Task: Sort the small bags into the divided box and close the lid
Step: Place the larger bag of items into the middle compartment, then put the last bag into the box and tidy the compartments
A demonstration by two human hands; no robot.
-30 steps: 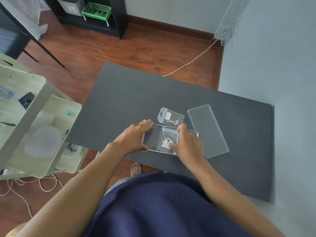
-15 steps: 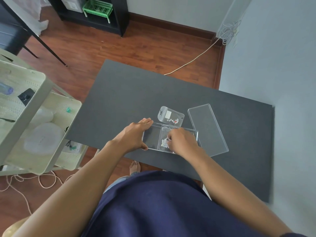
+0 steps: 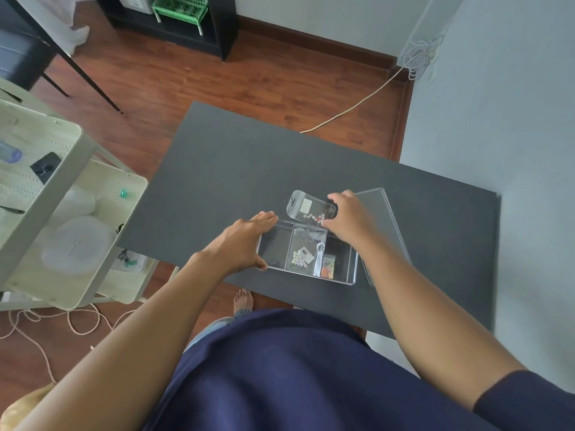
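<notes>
Bracing the divided box (image 3: 306, 258) at lower centre, my left hand (image 3: 245, 244) spreads flat on its left wall near the table (image 3: 217, 169) edge, while my right hand (image 3: 348, 220) has left the middle compartment and pinches the loose bag (image 3: 306, 208) beside the lid (image 3: 384, 219), open tabletop beyond.

Three small clear bags are visible: one loose bag (image 3: 311, 209) on the dark table (image 3: 217, 169) and two inside the box, a middle bag (image 3: 303, 251) and a right-hand bag (image 3: 328, 266). There is one clear divided box (image 3: 353, 276) with three compartments and one clear lid (image 3: 384, 225). Two hands show, a left hand (image 3: 242, 244) and a right hand (image 3: 348, 220).
</notes>
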